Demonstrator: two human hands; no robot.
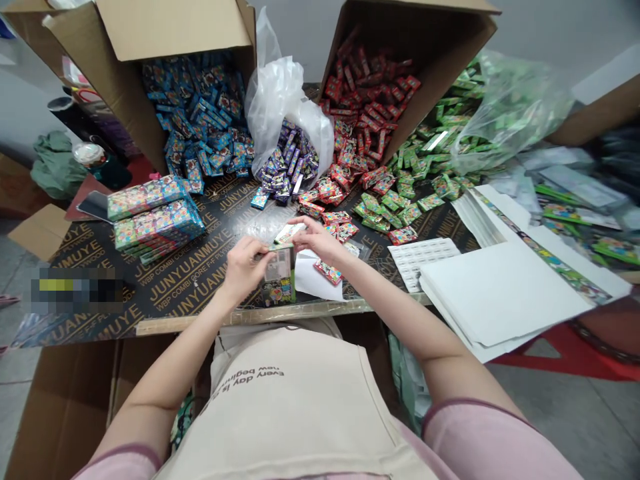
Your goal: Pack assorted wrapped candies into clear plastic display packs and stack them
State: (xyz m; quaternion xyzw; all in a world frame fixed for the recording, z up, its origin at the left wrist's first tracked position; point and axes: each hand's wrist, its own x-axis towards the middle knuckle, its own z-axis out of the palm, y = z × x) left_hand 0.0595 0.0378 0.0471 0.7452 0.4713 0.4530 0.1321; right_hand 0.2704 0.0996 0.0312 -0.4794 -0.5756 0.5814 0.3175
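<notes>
The dark tabletop (185, 287) bears gold print repeated left of the two hands, reading "JUNYUANMUYE" in large letters, with "WBP COMBI CORE F-F PLYWOOD" in smaller ones alongside. Nearer the wearer's body than the grip, the cream apron (305, 400) carries dark lettering, upside down from this view: "Every day is" and "new beginn", the line ends running out of sight. Print on the box (279, 280) between the hands and on the label sheet (423, 262) to their right is too small to read.
</notes>
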